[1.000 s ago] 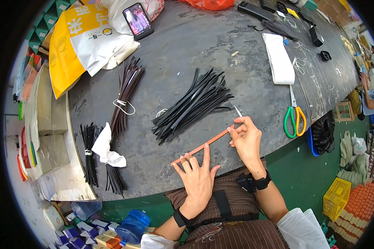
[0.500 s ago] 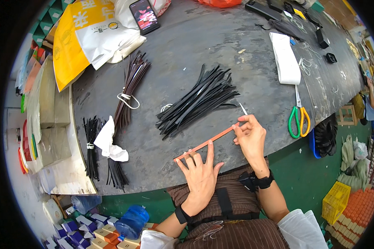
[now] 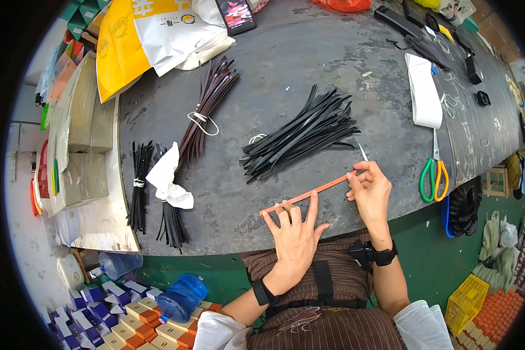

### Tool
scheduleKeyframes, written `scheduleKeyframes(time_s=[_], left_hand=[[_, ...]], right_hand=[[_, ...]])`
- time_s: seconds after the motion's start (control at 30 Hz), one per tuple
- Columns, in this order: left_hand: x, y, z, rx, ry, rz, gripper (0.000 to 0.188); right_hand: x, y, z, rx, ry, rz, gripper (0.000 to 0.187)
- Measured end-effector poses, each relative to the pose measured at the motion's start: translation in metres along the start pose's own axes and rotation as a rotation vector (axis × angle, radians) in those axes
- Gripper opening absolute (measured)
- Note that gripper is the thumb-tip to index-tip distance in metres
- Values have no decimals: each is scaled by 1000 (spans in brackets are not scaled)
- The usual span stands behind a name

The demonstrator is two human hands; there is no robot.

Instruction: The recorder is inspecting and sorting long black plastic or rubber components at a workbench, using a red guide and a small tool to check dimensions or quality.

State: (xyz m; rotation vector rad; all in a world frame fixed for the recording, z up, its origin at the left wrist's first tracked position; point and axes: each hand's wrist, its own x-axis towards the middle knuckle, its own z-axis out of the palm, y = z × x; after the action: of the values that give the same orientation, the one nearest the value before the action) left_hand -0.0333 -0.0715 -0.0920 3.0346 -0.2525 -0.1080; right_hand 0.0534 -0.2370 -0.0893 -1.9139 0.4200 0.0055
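Note:
A narrow orange strip (image 3: 331, 184) with small dark dots along it lies slanted on the dark table. My left hand (image 3: 296, 240) rests on its lower left part, fingers spread and pressing flat. At its upper right end, my right hand (image 3: 370, 195) is closed, thumb and fingertips pinching the strip. A thin white pointed piece (image 3: 363, 152) sticks out past the right fingers; its other end is hidden, so its kind is unclear. Just beyond the strip lies a loose heap of black strips (image 3: 302, 134). Scissors (image 3: 434, 175) with one green and one orange handle lie right of my right hand.
A tied brown strip bundle (image 3: 204, 116), black bundles (image 3: 139, 186) and a white cloth (image 3: 170, 179) lie left. A phone (image 3: 237, 15) and yellow-white bag (image 3: 151, 41) are behind. White folded band (image 3: 424, 93) lies right. The table (image 3: 216, 227) ends just before my body.
The whole view has shifted, so the table and its things appear farther right and slightly higher. Both hands keep their places on the orange strip, with little visible change in the fingers.

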Motion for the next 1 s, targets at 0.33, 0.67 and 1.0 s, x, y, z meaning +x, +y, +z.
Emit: scheduleKeyframes(time_s=[0.33,0.67,1.0], left_hand=[[1,0,0,12,-23,-6,86],[0,2,0,20,-20,-3,89],[-2,3,3,-25,-8,-33,86]], right_hand=[[22,-3,-32,-553,132,-256,18],[27,-11,-49,-59,-53,-193,22],[-8,-60,-11,717,-663,-20,18]])
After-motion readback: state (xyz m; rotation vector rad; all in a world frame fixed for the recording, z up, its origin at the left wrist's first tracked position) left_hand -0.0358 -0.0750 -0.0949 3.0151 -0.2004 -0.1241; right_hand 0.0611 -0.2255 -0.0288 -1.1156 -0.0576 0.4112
